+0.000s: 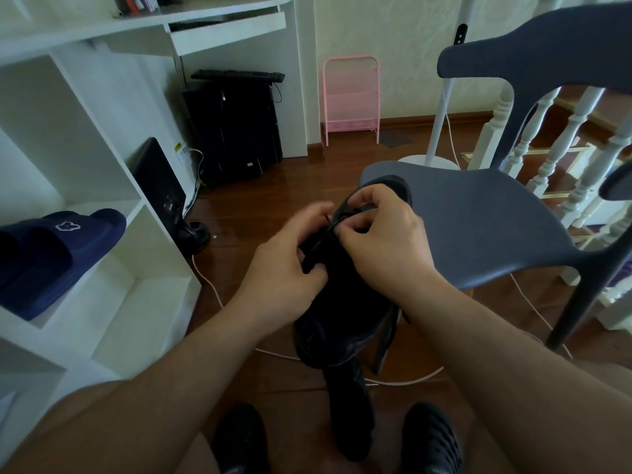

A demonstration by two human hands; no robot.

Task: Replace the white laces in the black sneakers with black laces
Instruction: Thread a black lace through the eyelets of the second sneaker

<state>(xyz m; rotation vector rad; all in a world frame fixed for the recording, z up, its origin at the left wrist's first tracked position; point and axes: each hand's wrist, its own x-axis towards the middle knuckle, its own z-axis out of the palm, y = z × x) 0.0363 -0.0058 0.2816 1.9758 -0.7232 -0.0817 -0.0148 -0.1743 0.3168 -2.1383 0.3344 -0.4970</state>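
1. Head view shows a white shelf unit (102,186) filling the left side, with a white desk (205,25) joined above it; a pair of dark blue slippers (58,254) lies in one shelf compartment.
2. On the right a grey chair (478,217) stands very near the hands, its seat edge just beside the right hand, so the room on that side is narrow.
3. Behind the chair there is a white railing (547,138) and the round base of a lamp stand (431,162).
4. A black computer case (236,131) stands under the desk, and a pink rack (352,97) leans at the far wall.
5. The floor (290,179) is dark brown wood; a white cable (208,282) runs across it below the hands.
6. The black sneaker (342,302) is held in the air between the knees, in the middle of the view.
7. The left hand (290,268) grips the sneaker's side with curled fingers.
8. The right hand (383,241) pinches a black lace (330,227) at the top of the sneaker.
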